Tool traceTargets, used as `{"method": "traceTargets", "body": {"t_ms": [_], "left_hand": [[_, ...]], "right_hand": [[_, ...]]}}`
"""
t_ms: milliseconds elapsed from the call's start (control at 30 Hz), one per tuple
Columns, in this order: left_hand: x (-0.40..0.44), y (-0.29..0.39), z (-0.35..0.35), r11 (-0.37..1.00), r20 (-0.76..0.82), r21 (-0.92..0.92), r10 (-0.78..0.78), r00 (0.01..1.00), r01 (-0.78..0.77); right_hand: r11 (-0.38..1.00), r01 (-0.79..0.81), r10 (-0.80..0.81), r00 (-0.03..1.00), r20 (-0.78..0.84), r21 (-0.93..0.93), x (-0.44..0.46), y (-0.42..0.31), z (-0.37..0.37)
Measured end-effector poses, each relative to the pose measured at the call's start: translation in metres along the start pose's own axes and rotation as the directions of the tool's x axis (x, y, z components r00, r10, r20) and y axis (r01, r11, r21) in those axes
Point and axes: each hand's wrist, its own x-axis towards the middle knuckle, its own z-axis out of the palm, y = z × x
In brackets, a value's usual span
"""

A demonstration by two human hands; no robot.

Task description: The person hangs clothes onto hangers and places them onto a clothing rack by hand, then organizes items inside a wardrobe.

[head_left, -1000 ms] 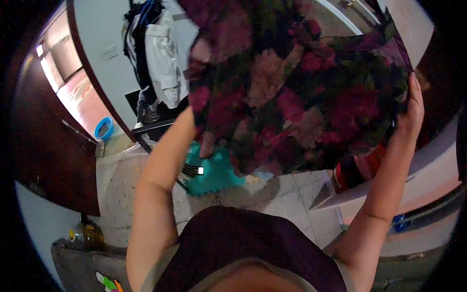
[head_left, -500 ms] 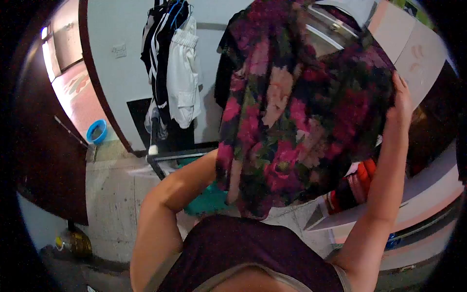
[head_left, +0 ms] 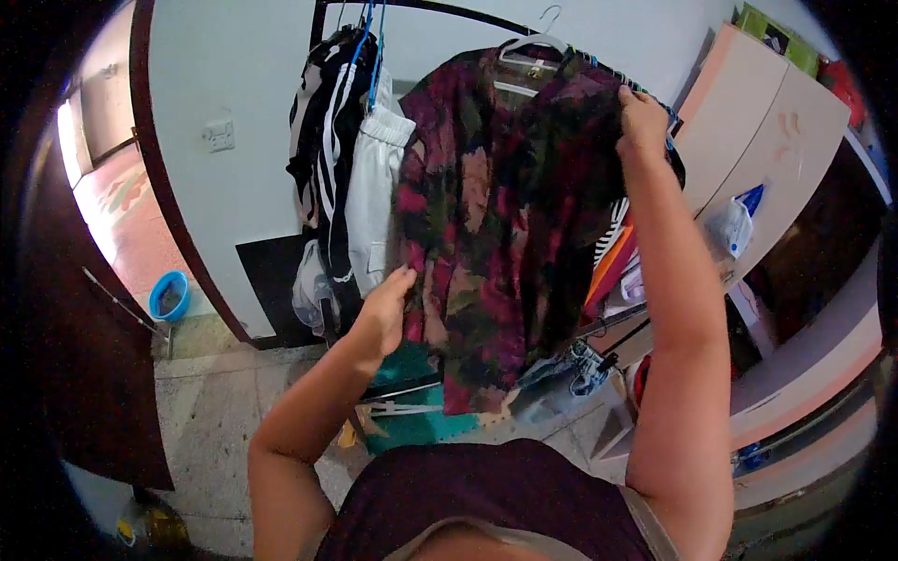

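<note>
A dark shirt with a pink and green floral pattern [head_left: 482, 224] hangs on a white hanger [head_left: 535, 43] in front of the clothes rail. My right hand [head_left: 644, 122] is closed on the shirt's right shoulder, fingers curled over the cloth. Lower down, my left hand [head_left: 385, 310] is at the edge of the left sleeve, fingertips together against the fabric in what looks like a pinch. The hanger's hook stands free above the rail in this view.
A black clothes rail [head_left: 468, 17] runs behind the shirt. White shorts [head_left: 374, 201] and black striped trousers [head_left: 332, 159] hang at its left. On the right stands a pale wardrobe [head_left: 762, 122] with a plastic bag [head_left: 731, 227]. A blue basin [head_left: 169, 295] sits by the doorway.
The shirt has moved away from me, toward the rail, and its hanger hook now shows. My left hand, hidden behind the shirt before, has come into view at the sleeve; my right hand still grips the shoulder.
</note>
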Motion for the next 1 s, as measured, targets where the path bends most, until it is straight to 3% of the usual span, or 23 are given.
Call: {"method": "traceTargets", "body": {"t_ms": [33, 100, 133, 333, 367, 500, 600, 633, 733, 767, 833, 933, 1000], "left_hand": [[0.002, 0.0, -0.005, 0.994, 0.039, 0.037, 0.105, 0.994, -0.107], [-0.02, 0.017, 0.004, 0.984, -0.062, 0.175, 0.032, 0.998, -0.021], [-0.032, 0.027, 0.01, 0.97, -0.117, 0.242, 0.001, 0.993, 0.028], [-0.037, 0.027, -0.02, 0.972, -0.014, 0.229, -0.039, 0.999, 0.041], [-0.037, 0.026, -0.024, 0.976, -0.013, 0.213, -0.051, 0.999, 0.052], [-0.034, 0.019, -0.04, 0.982, 0.017, 0.165, -0.097, 0.995, 0.093], [-0.032, 0.017, -0.047, 0.976, 0.027, 0.188, -0.116, 0.993, 0.109], [-0.031, 0.017, -0.048, 0.972, 0.025, 0.207, -0.121, 0.992, 0.113], [-0.029, 0.017, -0.05, 0.965, 0.017, 0.224, -0.143, 0.99, 0.135], [-0.028, 0.017, -0.05, 0.964, 0.015, 0.226, -0.146, 0.989, 0.139], [-0.026, 0.017, -0.049, 0.961, 0.016, 0.233, -0.156, 0.988, 0.148], [-0.023, 0.014, -0.058, 0.824, 0.226, 0.548, 0.021, 0.974, -0.145], [-0.021, 0.018, -0.053, 0.831, 0.182, 0.551, -0.024, 0.983, -0.082]], "right_hand": [[0.997, 0.015, -0.015, 1.0, -0.001, -0.081, 0.004, 0.009, 0.009], [0.946, 0.099, -0.099, 0.995, 0.015, -0.307, 0.018, 0.028, 0.025], [0.949, 0.11, -0.116, 0.993, -0.002, -0.294, 0.018, 0.028, 0.033], [0.957, 0.128, -0.129, 0.992, 0.012, -0.259, 0.011, 0.05, 0.083], [0.917, 0.219, -0.21, 0.976, 0.062, -0.334, 0.015, 0.063, 0.088], [0.882, 0.276, -0.273, 0.96, 0.063, -0.381, -0.032, 0.07, 0.098], [0.921, 0.236, -0.243, 0.97, 0.017, -0.311, -0.042, 0.102, 0.101], [0.874, 0.276, -0.289, 0.957, 0.028, -0.399, -0.046, 0.106, 0.1], [0.899, 0.247, -0.226, 0.969, 0.099, -0.362, -0.055, 0.116, 0.096], [0.873, 0.233, -0.193, 0.972, 0.133, -0.429, -0.05, 0.127, 0.096], [0.905, 0.266, -0.224, 0.962, 0.159, -0.331, -0.057, 0.125, 0.092], [0.921, 0.271, -0.214, 0.952, 0.218, -0.281, -0.07, 0.11, 0.074], [0.902, 0.303, -0.222, 0.936, 0.273, -0.307, -0.08, 0.096, 0.051]]}}
